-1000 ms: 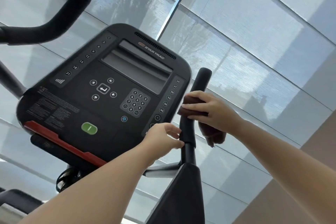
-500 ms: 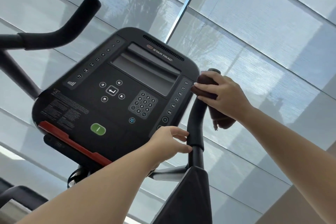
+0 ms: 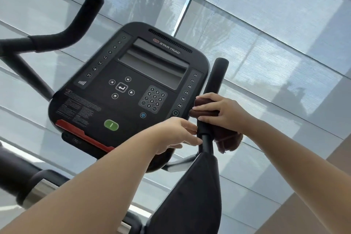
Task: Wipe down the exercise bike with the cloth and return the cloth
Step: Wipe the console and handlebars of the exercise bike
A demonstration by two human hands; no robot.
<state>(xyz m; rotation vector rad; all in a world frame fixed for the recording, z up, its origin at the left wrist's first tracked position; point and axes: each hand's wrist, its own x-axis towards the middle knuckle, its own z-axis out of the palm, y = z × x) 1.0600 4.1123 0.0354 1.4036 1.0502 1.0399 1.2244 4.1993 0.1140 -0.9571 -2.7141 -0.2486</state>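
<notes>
While my right grip [image 3: 226,114] clasps the brown cloth [image 3: 206,113] round the black foam handlebar [image 3: 216,78], my released left grip [image 3: 174,135] touches it.

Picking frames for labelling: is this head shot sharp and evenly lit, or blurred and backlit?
Head view: backlit by the bright window blinds, so the console and right handlebar read dark; slight motion blur smears the console's fine print; the brown cloth gripped by the right hand is clear enough; the camera tilt sets the blind seams diagonal.
</notes>
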